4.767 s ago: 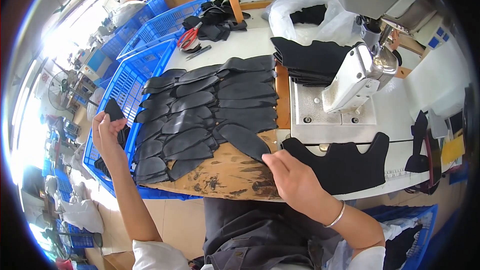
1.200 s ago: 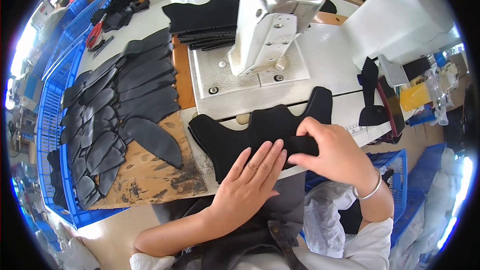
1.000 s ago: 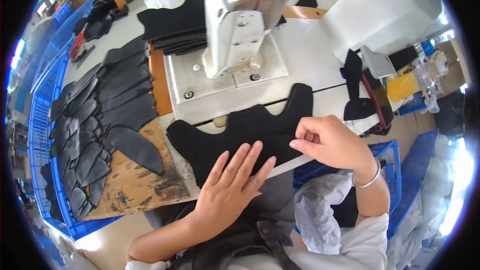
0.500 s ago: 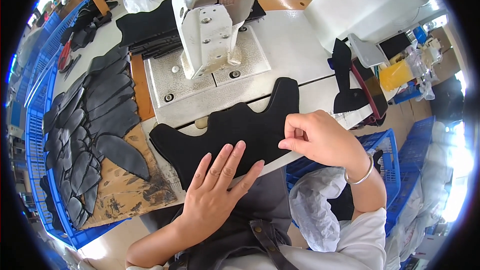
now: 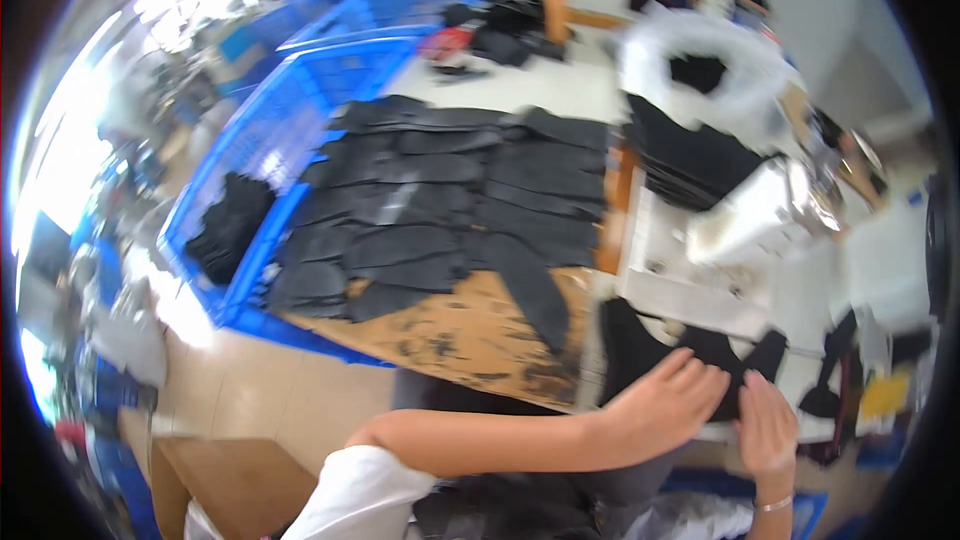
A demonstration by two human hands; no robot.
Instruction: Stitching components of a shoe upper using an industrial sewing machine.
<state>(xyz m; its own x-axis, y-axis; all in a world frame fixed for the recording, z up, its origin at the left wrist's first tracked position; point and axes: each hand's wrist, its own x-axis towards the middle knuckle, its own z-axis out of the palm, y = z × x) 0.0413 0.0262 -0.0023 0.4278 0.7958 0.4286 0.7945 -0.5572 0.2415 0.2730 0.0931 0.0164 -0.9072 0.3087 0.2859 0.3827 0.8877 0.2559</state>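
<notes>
A black shaped piece (image 5: 633,348), with a scalloped upper edge, lies on the pale worktable in front of the sewing machine (image 5: 765,210). My left hand (image 5: 680,395) reaches across and rests on its middle, the fingers stretched out and slightly bent. Close beside it, my right hand (image 5: 768,425) lies at the piece's right part with fingers extended side by side. Both thumbs are hidden, and the picture is smeared by motion. To the left, overlapping black flat pieces (image 5: 400,180) cover a worn brown board (image 5: 430,345); a long oval piece (image 5: 530,290) lies apart at their lower right.
A stack of black cut pieces (image 5: 690,155) sits behind the machine's left side, near a white plastic bag (image 5: 640,50). Blue crates (image 5: 255,315) line the table's left edge. Red-handled scissors (image 5: 445,45) lie at the back. A cardboard box (image 5: 230,475) stands on the floor.
The view has swung left, so the table and hands appear farther right. My left hand has shifted toward my right hand on the black piece. The right hand's curled fingers have straightened.
</notes>
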